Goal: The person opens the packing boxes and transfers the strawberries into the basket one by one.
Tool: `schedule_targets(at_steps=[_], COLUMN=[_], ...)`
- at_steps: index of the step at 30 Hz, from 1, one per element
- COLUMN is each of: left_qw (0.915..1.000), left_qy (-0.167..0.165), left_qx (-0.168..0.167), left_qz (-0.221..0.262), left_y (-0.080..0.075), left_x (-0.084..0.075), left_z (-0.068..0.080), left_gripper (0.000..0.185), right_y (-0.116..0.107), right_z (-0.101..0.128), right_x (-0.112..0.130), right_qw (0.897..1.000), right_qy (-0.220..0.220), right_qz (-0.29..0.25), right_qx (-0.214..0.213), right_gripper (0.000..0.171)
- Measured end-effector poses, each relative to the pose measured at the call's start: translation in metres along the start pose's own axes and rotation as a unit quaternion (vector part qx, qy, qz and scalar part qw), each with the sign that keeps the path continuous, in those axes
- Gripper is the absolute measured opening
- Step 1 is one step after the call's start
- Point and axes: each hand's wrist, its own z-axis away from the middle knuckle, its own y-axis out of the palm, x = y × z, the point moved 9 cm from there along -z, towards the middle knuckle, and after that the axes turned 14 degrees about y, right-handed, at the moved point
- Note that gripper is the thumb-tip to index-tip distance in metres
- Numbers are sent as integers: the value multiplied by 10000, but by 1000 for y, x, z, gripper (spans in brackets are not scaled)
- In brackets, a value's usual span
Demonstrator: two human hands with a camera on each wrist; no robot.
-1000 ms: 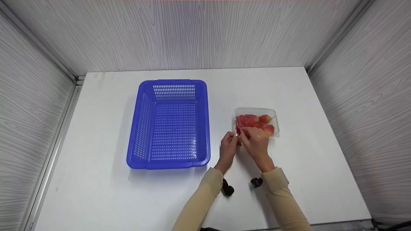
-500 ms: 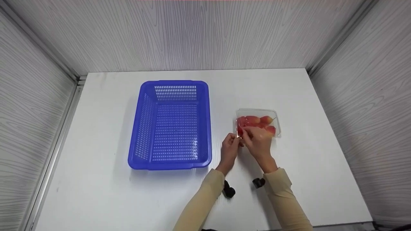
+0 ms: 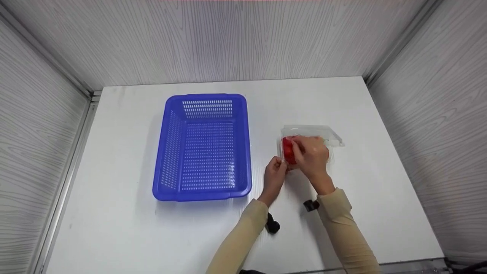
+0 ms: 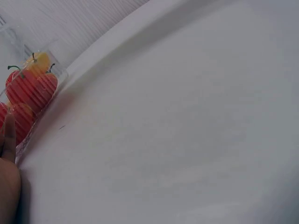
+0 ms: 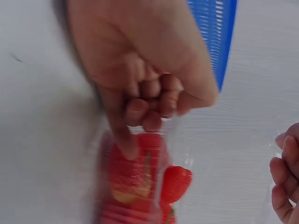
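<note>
In the head view, a clear plastic clamshell box point(image 3: 279, 146) holds several red and yellow fruits point(image 3: 288, 150), and its clear lid point(image 3: 307, 130) is tilted up. My left hand point(image 3: 275, 177) grips the near left corner; in the right wrist view its forefinger extends along the box while the other fingers curl at the edge. My right hand point(image 3: 314, 156) is above the fruits and covers part of them; at the right edge of the right wrist view its fingers pinch the clear lid. In the left wrist view, the fruits point(image 4: 30, 88) show green stems through ribbed plastic.
A blue perforated plastic basket point(image 3: 199, 196) stands left of the box on the white table point(image 3: 114, 228). Pale wood-grain panels point(image 3: 228, 42) enclose the back and both sides.
My right hand has moved up and slightly right, raising the lid, which lay flat over the fruits. My left hand stays at the box's near left corner.
</note>
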Motion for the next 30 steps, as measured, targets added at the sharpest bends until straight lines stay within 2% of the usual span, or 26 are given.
schedule_targets(at_steps=[7,11,15,18,24,30], left_qw=[9998,9998,9999,9998,9999,9988], left_qy=[43,64,18,-43,-93,-35], left_qx=[-70,-56,23,62,120,63], left_qz=[177,169,153,166,-45,-477], left_y=[-2,-2,0,0,1,0], left_x=[0,-2,-1,1,-1,-4], left_z=[-4,-5,-4,-3,1,1], left_gripper=[11,12,12,12,13,17], right_y=[17,28,40,53,83,119], right_z=[-28,-41,-52,-60,-77,-87], right_x=[9,13,11,7,-4,-23], right_qw=[9985,9981,9983,9966,9852,9637], right_qy=[-227,-248,-65,168,681,1196], right_qz=[405,479,492,708,1356,1807], right_qx=[302,301,300,390,801,1560], right_gripper=[5,7,12,22,31,24])
